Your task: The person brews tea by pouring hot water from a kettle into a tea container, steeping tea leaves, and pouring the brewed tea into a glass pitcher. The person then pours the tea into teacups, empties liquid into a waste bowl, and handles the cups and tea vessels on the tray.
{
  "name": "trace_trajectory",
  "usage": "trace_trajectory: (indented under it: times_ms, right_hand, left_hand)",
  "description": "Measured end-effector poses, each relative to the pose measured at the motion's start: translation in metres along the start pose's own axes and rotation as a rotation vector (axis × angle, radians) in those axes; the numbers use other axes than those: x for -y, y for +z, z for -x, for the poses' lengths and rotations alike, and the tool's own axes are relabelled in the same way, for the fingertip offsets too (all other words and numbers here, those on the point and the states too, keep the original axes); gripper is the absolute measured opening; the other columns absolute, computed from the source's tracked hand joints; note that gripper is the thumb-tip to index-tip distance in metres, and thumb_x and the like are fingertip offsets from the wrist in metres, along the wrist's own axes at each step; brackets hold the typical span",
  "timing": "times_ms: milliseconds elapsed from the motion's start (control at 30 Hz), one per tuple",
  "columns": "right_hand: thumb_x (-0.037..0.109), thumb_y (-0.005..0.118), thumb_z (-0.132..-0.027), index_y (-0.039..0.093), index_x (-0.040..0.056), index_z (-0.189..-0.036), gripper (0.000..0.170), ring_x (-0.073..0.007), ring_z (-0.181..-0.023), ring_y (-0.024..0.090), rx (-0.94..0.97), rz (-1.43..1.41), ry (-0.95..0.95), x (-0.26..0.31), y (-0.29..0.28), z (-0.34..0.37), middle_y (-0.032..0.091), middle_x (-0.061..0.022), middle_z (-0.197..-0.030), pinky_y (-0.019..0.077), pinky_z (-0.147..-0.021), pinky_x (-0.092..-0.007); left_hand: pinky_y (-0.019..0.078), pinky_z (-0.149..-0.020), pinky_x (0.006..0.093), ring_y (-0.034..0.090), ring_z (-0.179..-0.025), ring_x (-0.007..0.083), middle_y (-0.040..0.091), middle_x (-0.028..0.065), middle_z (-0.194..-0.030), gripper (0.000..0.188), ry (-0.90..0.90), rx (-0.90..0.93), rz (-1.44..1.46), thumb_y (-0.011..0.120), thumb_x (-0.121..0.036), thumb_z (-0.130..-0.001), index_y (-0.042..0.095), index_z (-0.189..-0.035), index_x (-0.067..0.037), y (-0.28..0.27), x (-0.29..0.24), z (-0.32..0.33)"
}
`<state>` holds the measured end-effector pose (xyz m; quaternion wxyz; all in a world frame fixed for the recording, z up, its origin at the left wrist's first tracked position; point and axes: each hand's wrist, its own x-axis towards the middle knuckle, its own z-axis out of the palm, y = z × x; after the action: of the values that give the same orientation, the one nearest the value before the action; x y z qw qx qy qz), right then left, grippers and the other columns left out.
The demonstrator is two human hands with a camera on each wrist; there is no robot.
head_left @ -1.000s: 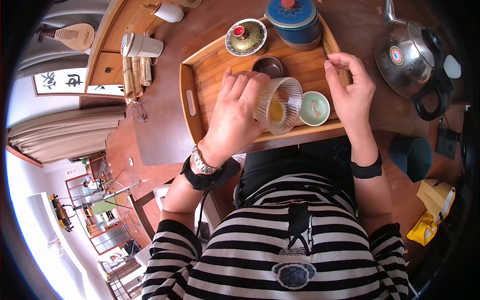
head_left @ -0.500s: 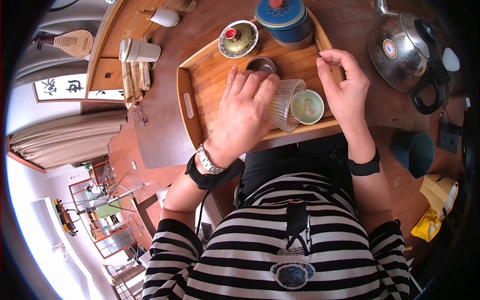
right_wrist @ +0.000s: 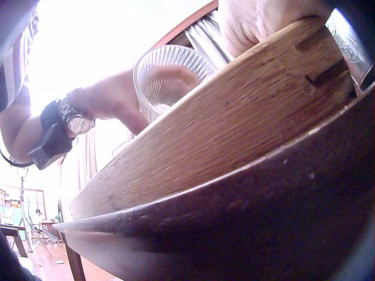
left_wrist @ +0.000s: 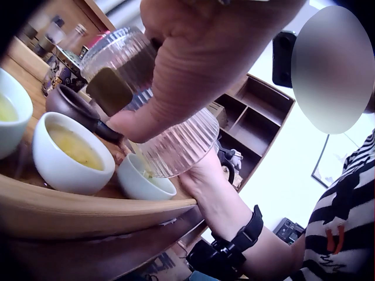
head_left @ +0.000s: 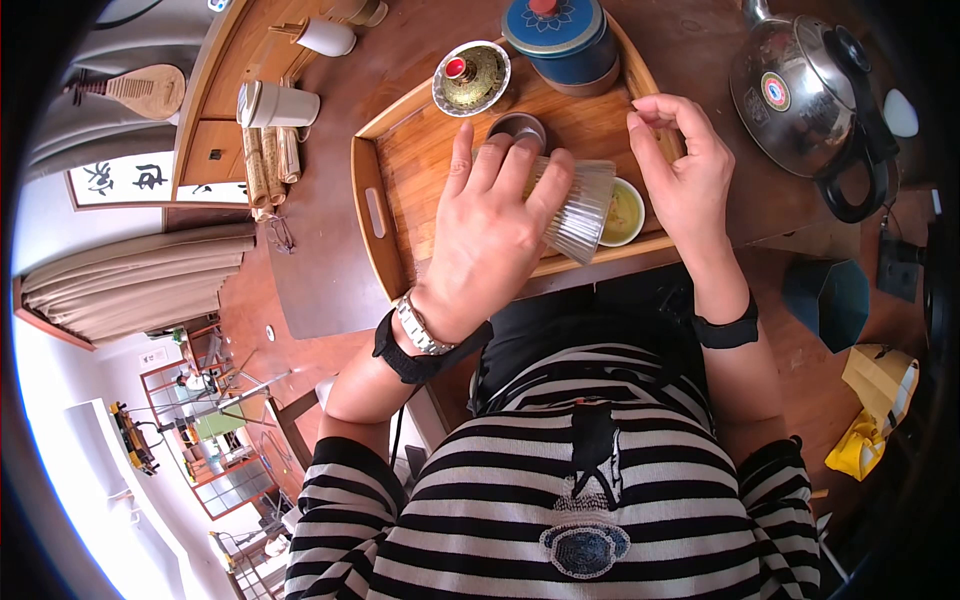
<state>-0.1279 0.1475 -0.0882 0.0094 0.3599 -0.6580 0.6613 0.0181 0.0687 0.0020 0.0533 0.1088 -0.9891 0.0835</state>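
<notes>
My left hand [head_left: 495, 230] grips a ribbed clear glass pitcher [head_left: 585, 205], tipped to the right with its rim over a small pale green cup [head_left: 628, 222]. Yellow tea shows in that cup. In the left wrist view, the pitcher's mouth [left_wrist: 196, 137] overlaps the cup [left_wrist: 140, 182], and two more cups, a white one [left_wrist: 55, 158] and another beside it [left_wrist: 20, 129], hold yellow tea. A dark brown cup [head_left: 527, 127] sits beyond my left fingers. My right hand [head_left: 693, 165] rests at the wooden tray's right edge, fingers loosely bent, holding nothing.
On the wooden tray [head_left: 410, 150] stand a lidded patterned bowl [head_left: 475, 85] and a blue canister [head_left: 565, 45]. A steel kettle [head_left: 790, 90] is to the right. Left of the tray lie a white mug [head_left: 285, 105] and bamboo rolls [head_left: 265, 170]. A dark bin [head_left: 830, 300] stands lower right.
My left hand has moved the pitcher right and tipped it further over the green cup. Yellow tea now shows in that cup. The right hand stays at the tray's edge.
</notes>
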Motion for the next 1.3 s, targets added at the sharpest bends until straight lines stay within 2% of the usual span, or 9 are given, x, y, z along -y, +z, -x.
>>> trace_trajectory:
  times_ms: [400, 833, 1033, 1067, 1100, 1133, 1167, 1233, 1300]
  right_hand:
    - [0.001, 0.064, -0.074, 0.059, 0.0015, -0.087, 0.014, -0.0183, -0.07, 0.062, 0.013, 0.001, 0.015, 0.002, -0.001, -0.001, 0.061, -0.0093, -0.077, 0.0487, -0.066, -0.0278]
    - [0.001, 0.064, -0.073, 0.059, 0.0022, -0.086, 0.014, -0.0182, -0.071, 0.063, 0.011, 0.02, 0.011, 0.001, -0.001, -0.001, 0.062, -0.0091, -0.077, 0.0487, -0.066, -0.0277]
    - [0.002, 0.064, -0.074, 0.059, 0.0017, -0.087, 0.014, -0.0185, -0.071, 0.063, 0.01, 0.004, 0.01, 0.0, 0.0, 0.0, 0.062, -0.0092, -0.077, 0.0487, -0.067, -0.0276]
    - [0.002, 0.064, -0.074, 0.059, 0.0017, -0.087, 0.014, -0.0185, -0.071, 0.063, 0.013, 0.004, 0.008, 0.0, 0.0, 0.0, 0.062, -0.0092, -0.077, 0.0487, -0.067, -0.0276]
    - [0.0, 0.063, -0.075, 0.059, 0.0009, -0.088, 0.013, -0.0145, -0.073, 0.061, 0.03, 0.022, 0.025, 0.001, -0.001, 0.0, 0.062, -0.0073, -0.079, 0.0476, -0.07, -0.0255]
    - [-0.002, 0.062, -0.077, 0.06, 0.0, -0.09, 0.013, -0.0105, -0.076, 0.06, 0.047, 0.039, 0.041, 0.002, -0.002, 0.0, 0.063, -0.0055, -0.08, 0.0464, -0.072, -0.0233]
    - [-0.002, 0.062, -0.077, 0.06, 0.0, -0.09, 0.013, -0.0105, -0.076, 0.06, 0.05, 0.041, 0.038, 0.001, -0.002, 0.0, 0.063, -0.0055, -0.08, 0.0464, -0.072, -0.0233]
    - [0.002, 0.064, -0.074, 0.059, 0.0016, -0.086, 0.013, -0.0185, -0.071, 0.062, 0.027, 0.049, -0.008, -0.001, -0.001, -0.001, 0.062, -0.0097, -0.078, 0.0487, -0.067, -0.0276]
    - [0.002, 0.065, -0.074, 0.059, 0.0016, -0.086, 0.014, -0.0184, -0.071, 0.062, 0.03, 0.058, -0.01, -0.001, -0.001, -0.001, 0.062, -0.0098, -0.078, 0.0487, -0.067, -0.0274]
  left_hand:
    - [0.0282, -0.1, 0.0526, 0.048, -0.106, 0.0241, 0.052, 0.0092, -0.104, 0.036, 0.097, -0.084, -0.189, 0.055, -0.015, -0.069, 0.054, -0.104, -0.012, -0.001, -0.01, -0.004]
    - [0.0265, -0.101, 0.053, 0.048, -0.107, 0.0227, 0.051, 0.0078, -0.103, 0.036, 0.091, -0.103, -0.169, 0.054, -0.015, -0.069, 0.054, -0.105, -0.013, 0.001, -0.008, 0.0]
    - [0.0241, -0.101, 0.0538, 0.049, -0.104, 0.0263, 0.052, 0.0073, -0.104, 0.051, -0.067, -0.083, 0.13, 0.064, -0.004, -0.059, 0.052, -0.109, -0.011, -0.002, 0.009, 0.005]
    - [0.0242, -0.101, 0.0533, 0.049, -0.103, 0.0269, 0.052, 0.0074, -0.104, 0.055, -0.143, -0.088, 0.274, 0.067, -0.004, -0.057, 0.052, -0.109, -0.01, 0.001, 0.014, 0.007]
    - [0.0243, -0.1, 0.0528, 0.049, -0.103, 0.0275, 0.052, 0.0075, -0.104, 0.059, -0.219, -0.093, 0.419, 0.07, -0.003, -0.054, 0.051, -0.11, -0.009, 0.003, 0.019, 0.01]
    - [0.0248, -0.101, 0.0485, 0.05, -0.102, 0.0294, 0.054, 0.0084, -0.103, 0.062, -0.289, -0.131, 0.555, 0.074, -0.006, -0.053, 0.051, -0.11, -0.007, 0.004, 0.023, 0.012]
    - [0.0327, -0.097, 0.0429, 0.052, -0.101, 0.0248, 0.056, 0.0088, -0.102, 0.062, -0.372, -0.117, 0.68, 0.077, -0.007, -0.053, 0.051, -0.11, -0.006, 0.005, 0.028, 0.016]
    - [0.041, -0.091, 0.037, 0.053, -0.102, 0.019, 0.058, 0.0085, -0.101, 0.061, -0.497, -0.185, 0.939, 0.078, -0.007, -0.058, 0.049, -0.112, -0.004, 0.009, 0.039, 0.023]
    - [0.0401, -0.092, 0.0341, 0.051, -0.104, 0.0181, 0.055, 0.0091, -0.108, 0.06, -0.531, -0.24, 1.056, 0.075, -0.003, -0.061, 0.046, -0.114, -0.004, 0.015, 0.054, 0.031]
